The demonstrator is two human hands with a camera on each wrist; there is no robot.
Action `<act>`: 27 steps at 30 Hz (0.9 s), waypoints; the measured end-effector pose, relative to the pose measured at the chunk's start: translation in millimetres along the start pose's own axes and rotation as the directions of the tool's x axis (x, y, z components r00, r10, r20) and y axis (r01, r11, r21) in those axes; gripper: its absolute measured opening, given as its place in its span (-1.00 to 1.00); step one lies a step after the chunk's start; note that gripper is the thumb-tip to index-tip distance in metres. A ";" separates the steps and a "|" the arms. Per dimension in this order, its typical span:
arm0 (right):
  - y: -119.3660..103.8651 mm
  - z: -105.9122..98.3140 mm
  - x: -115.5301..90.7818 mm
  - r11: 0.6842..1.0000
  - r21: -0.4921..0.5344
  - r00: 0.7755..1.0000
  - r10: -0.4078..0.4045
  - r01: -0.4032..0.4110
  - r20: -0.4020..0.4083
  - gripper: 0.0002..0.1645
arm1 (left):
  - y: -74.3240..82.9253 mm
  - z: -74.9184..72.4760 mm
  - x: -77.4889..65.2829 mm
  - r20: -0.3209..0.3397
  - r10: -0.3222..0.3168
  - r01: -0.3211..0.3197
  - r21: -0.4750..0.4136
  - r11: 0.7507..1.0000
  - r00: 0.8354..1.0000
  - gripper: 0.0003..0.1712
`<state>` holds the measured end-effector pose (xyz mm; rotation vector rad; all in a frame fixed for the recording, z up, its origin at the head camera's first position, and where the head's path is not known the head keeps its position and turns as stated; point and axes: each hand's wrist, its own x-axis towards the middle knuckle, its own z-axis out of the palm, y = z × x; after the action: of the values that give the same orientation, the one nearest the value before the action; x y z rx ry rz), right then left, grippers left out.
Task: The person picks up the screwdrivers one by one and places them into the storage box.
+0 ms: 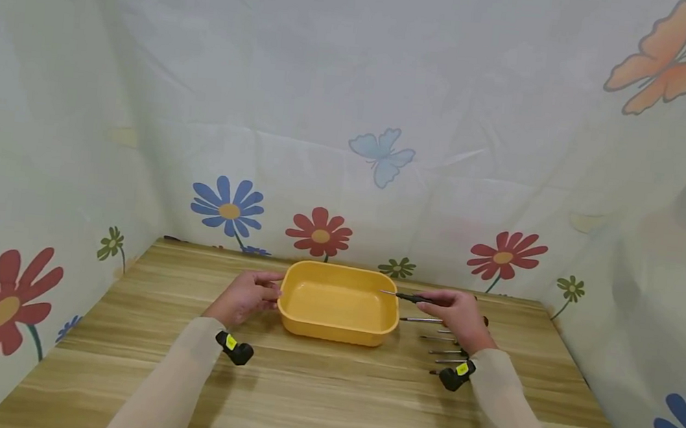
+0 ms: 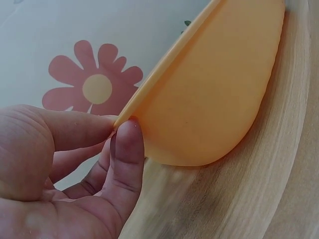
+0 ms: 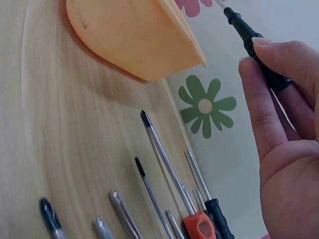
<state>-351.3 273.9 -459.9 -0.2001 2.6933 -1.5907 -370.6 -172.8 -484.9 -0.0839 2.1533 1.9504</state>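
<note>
A yellow plastic basin (image 1: 331,333) with rounded corners stands on the wooden table. At its left end, my left hand (image 1: 250,296) pinches the rim between thumb and fingers, as the left wrist view shows close up. My right hand (image 1: 460,316) holds a small screwdriver (image 3: 244,30) by its black handle, between thumb and fingers. The thin metal shaft points left, above the basin's right rim. Below that hand several more screwdrivers (image 3: 167,159) lie on the table, tips toward the left; one has an orange-red handle (image 3: 200,226). The basin's inside shows nothing in it.
The wooden table (image 1: 324,405) runs back to a pale cloth wall (image 1: 298,161) printed with flowers and butterflies. Similar cloth hangs along both sides. A black wrist camera (image 1: 234,348) sits on the left sleeve, another (image 1: 456,375) on the right.
</note>
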 end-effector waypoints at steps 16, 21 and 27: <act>-9.4 23.4 15.0 0.995 0.086 0.998 -0.051 0.047 0.043 -0.62 | 1.8 1.2 -2.2 -0.002 -0.027 0.027 -0.021 0.999 1.000 -0.42; -13.5 29.8 20.8 0.995 0.092 0.997 -0.056 0.050 0.059 -0.57 | 1.1 0.4 -1.8 -0.003 -0.032 0.032 -0.027 0.999 0.999 -0.43; -22.7 36.6 27.4 0.998 0.059 0.998 -0.024 0.021 0.049 -0.62 | 0.9 1.0 -2.1 0.001 -0.018 0.018 -0.037 0.999 1.000 -0.43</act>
<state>-373.5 228.1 -456.2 -0.2665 2.6125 -1.6453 -368.6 -171.9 -483.7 -0.1090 2.1093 1.9798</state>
